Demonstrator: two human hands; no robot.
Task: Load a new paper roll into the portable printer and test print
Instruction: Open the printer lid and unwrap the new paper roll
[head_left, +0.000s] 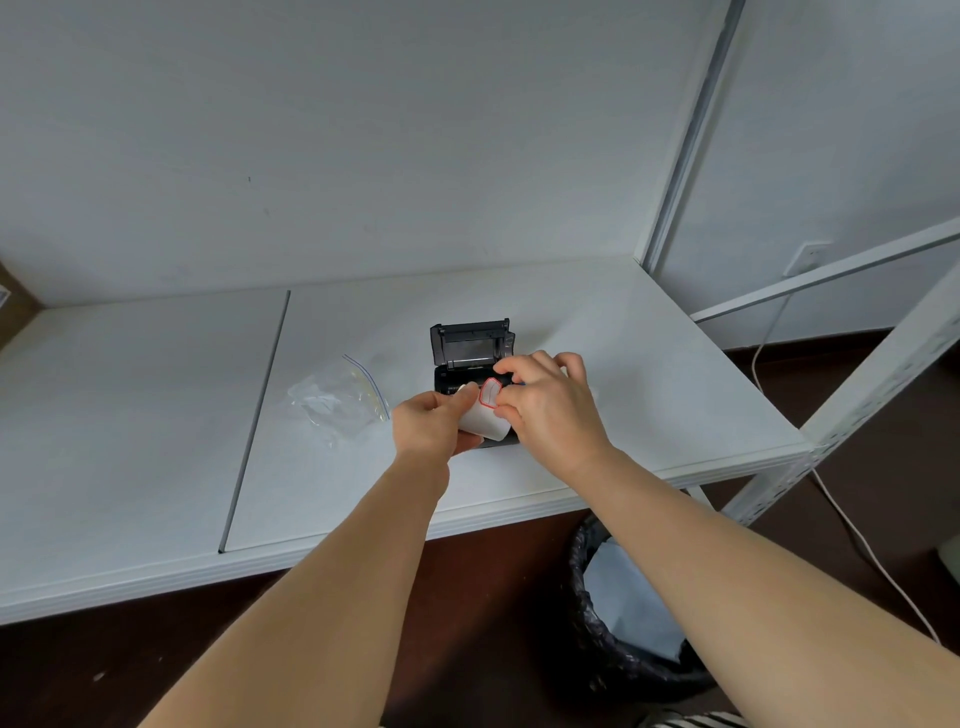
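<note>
Head view: paper roll (485, 418) above open printer (470, 353).
Pinched by left hand (431, 423) and right hand (550, 410); light, crushable, best held by its ends.

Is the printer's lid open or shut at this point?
Open. The printer sits on the table with its lid tipped up and back, baring the compartment, while both hands hold the paper roll in front.

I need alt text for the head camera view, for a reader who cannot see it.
Two bare hands hold a white paper roll above an open black portable printer on a white table; the right hand pinches its red-edged sticker. A clear zip bag lies left.
</note>
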